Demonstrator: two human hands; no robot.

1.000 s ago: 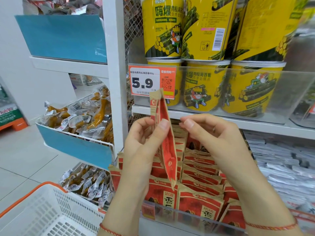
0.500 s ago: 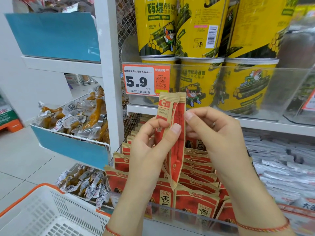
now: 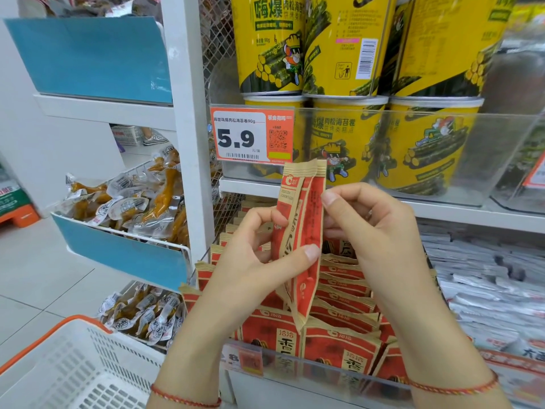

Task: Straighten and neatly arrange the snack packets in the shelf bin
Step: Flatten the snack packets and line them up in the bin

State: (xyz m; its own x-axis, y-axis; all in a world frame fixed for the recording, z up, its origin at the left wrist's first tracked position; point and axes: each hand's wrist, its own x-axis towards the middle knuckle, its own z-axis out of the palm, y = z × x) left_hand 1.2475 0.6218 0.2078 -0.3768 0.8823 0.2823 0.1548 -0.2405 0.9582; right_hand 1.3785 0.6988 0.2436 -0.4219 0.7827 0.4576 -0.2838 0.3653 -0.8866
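Shelving: white shelf unit [image 3: 188,143] with a clear-fronted shelf bin [image 3: 324,370] low in the middle, its front wall see-through.
Upper shelf: yellow seaweed-roll tubs [image 3: 348,137] stacked two high behind a clear guard, with an orange price tag [image 3: 252,135] reading 5.9 at the left end.
Side racks: blue-fronted wire rack [image 3: 124,252] to the left, heaped with clear vacuum packs of brown snacks [image 3: 132,202].
Basket: white plastic basket [image 3: 76,373] with an orange rim, bottom left.
Bin contents: red and tan snack packets [image 3: 339,346] standing in rows in the shelf bin, faces forward.
Held packets: two matching red packets [image 3: 300,231] raised upright, edge-on, above the rows and just below the price tag.
Left hand [image 3: 253,261]: grip closed round the held packets, thumb across the near face, fingers curled behind.
Right hand [image 3: 368,228]: grip pinching the packets' right edge, fingertip and thumb meeting on it.
Wrists: thin red cord bracelet [image 3: 451,389] on each.
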